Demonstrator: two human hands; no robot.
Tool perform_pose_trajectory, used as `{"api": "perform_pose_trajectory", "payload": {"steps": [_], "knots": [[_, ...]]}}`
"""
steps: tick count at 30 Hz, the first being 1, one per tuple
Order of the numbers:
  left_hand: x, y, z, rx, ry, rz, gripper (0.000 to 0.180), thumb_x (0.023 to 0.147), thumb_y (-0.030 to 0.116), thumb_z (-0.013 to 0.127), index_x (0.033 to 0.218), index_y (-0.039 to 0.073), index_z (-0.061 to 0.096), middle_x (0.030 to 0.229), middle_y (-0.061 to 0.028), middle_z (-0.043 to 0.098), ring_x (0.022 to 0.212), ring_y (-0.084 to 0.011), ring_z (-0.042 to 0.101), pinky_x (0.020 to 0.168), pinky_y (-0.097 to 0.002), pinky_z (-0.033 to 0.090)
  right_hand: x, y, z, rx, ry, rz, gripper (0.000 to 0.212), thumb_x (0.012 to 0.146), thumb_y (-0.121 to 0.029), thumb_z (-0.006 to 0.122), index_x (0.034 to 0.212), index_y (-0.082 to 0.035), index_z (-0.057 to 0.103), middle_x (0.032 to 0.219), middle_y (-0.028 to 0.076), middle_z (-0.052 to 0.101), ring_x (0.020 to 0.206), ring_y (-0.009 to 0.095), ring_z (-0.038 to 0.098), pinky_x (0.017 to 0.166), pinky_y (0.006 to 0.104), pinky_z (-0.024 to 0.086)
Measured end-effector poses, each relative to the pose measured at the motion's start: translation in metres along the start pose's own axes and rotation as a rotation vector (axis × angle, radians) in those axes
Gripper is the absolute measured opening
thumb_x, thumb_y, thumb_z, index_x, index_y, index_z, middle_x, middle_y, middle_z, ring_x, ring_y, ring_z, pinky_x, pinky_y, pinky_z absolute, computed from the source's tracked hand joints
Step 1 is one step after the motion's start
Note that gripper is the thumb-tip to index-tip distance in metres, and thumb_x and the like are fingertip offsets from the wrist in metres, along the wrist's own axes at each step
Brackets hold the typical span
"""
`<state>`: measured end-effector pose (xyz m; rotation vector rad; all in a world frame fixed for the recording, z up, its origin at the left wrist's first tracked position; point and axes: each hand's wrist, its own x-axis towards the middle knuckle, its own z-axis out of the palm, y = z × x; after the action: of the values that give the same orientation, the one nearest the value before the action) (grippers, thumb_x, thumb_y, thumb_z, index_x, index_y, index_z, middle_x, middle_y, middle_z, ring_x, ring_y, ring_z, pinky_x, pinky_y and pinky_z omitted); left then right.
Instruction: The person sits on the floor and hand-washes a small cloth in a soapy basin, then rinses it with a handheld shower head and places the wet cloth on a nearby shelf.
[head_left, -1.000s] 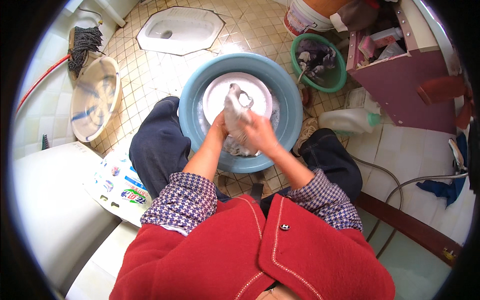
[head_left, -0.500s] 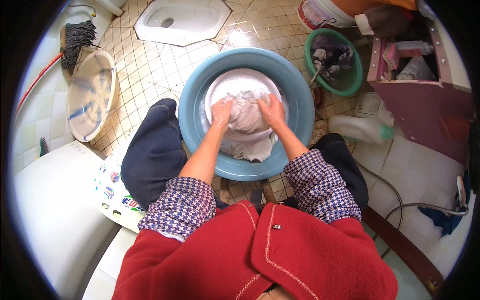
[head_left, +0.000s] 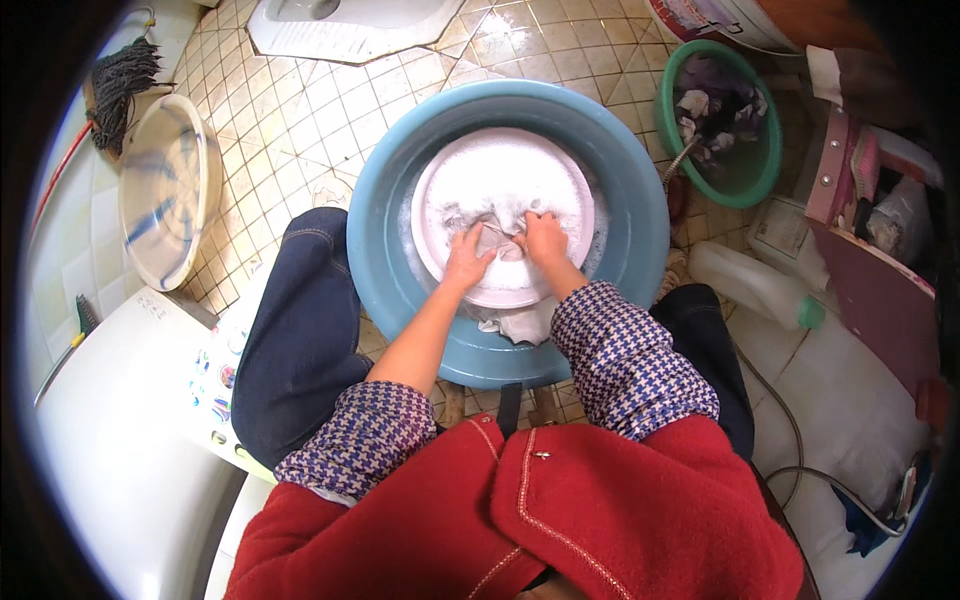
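Observation:
Inside a large blue tub (head_left: 385, 325), a pale pinkish-white basin (head_left: 428, 262) holds thick white suds (head_left: 505, 170). A wet greyish cloth (head_left: 494, 240) lies partly sunk in the foam, only a few folds showing. At its left side my left hand (head_left: 467, 260) is closed on an edge of it, fingertips bent inward. My right hand (head_left: 544, 240) pinches the cloth from the right, its fingertips partly in foam. Below the basin, a piece of white fabric (head_left: 520, 324) sticks out in the tub.
A green basin (head_left: 768, 165) with dark and light clothes stands at the far right, near a white jug with a green cap (head_left: 755, 280). On the left are a cream basin (head_left: 205, 185) and a mop head (head_left: 122, 85). A squat toilet (head_left: 350, 28) lies beyond the tub.
The cloth, bunched up between my hands before, has sunk mostly into the suds. My hands have come lower and toward me in the basin. The whole view has shifted a little.

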<state>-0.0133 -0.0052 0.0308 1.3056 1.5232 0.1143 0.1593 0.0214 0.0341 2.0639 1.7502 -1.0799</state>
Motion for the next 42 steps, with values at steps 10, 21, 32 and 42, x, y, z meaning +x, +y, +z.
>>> {"api": "perform_pose_trajectory", "payload": {"steps": [10, 21, 32, 42], "knots": [[-0.009, 0.059, -0.023, -0.870, 0.210, -0.832, 0.079, 0.073, 0.049, 0.065, 0.131, 0.004, 0.034, 0.135, -0.0175, 0.034, 0.122, -0.0337, 0.034, 0.097, -0.0457, 0.034, -0.034, -0.018, 0.021, 0.644, 0.112, -0.041, 0.050, 0.073, -0.031, 0.067, 0.108, 0.003, 0.054, 0.102, 0.024, 0.059, 0.096, 0.036, 0.056, 0.084, 0.0385, 0.044], [-0.053, 0.075, -0.057, -0.956, -0.489, -0.397, 0.051, 0.084, 0.042, 0.053, 0.115, 0.001, 0.051, 0.102, -0.0168, 0.059, 0.085, -0.0275, 0.059, 0.076, -0.0365, 0.048, -0.151, -0.044, -0.113, 0.865, -0.635, -0.521, 0.043, 0.079, -0.034, 0.065, 0.100, 0.002, 0.061, 0.087, 0.004, 0.062, 0.078, 0.010, 0.054, 0.072, 0.0250, 0.043], [-0.115, 0.142, -0.078, -1.596, -0.788, -0.189, 0.066, 0.084, 0.060, 0.039, 0.125, 0.009, 0.044, 0.120, -0.0115, 0.053, 0.106, -0.0286, 0.052, 0.094, -0.0426, 0.041, -0.132, -0.019, -0.132, 1.347, -0.154, -0.383, 0.048, 0.080, -0.025, 0.063, 0.121, -0.005, 0.049, 0.120, 0.011, 0.051, 0.111, 0.021, 0.048, 0.096, 0.0327, 0.037], [-0.147, 0.159, -0.074, -1.690, -0.651, 0.098, 0.076, 0.079, 0.067, 0.040, 0.131, 0.012, 0.038, 0.129, -0.0112, 0.044, 0.115, -0.0312, 0.044, 0.097, -0.0465, 0.037, -0.182, -0.027, -0.109, 2.114, -0.473, -0.234, 0.079, 0.079, -0.071, 0.028, 0.133, -0.015, 0.037, 0.131, 0.008, 0.044, 0.119, 0.029, 0.042, 0.099, 0.0485, 0.032]]}}
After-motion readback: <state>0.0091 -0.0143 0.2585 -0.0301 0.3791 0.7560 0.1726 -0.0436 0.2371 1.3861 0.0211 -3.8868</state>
